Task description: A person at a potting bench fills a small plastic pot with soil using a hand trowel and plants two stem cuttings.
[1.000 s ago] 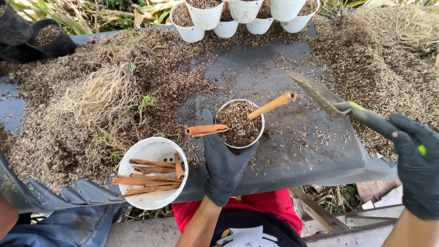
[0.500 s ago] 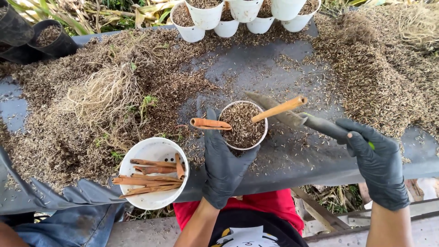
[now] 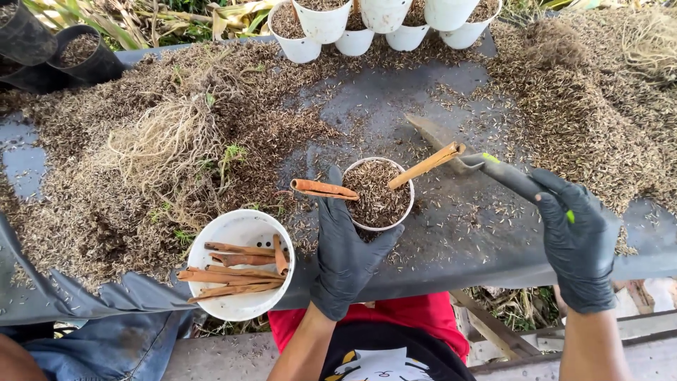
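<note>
The left hand (image 3: 345, 247), in a black glove, lies against the near side of a small white pot (image 3: 377, 194) filled with brown chaff-like mix, its fingers spread and cupping the pot's wall rather than closed around it. The pot stands on a dark plastic sheet (image 3: 458, 247) that covers the bench. Two brown sticks poke out of the pot: one stick (image 3: 324, 189) lies almost flat across the left rim, just above the left hand's fingertips, and a paler stick (image 3: 425, 166) leans up and out to the right. The right hand (image 3: 578, 240), also gloved in black, is closed around the handle of a trowel (image 3: 458, 144), whose blade lies low over the sheet just behind the pot; the tip of the paler stick seems to touch the trowel near where blade meets handle, though the angle makes that hard to be sure of. To the left of the left hand sits a white bowl (image 3: 236, 229) holding several more brown sticks laid side by side. Heaps of the same brown mix (image 3: 564, 106) spread over the sheet on both sides, with a clump of pale dry roots (image 3: 166, 141) on the left. A row of filled white pots (image 3: 324, 21) stands along the far edge, and black pots (image 3: 77, 53) sit at the far left.
</note>
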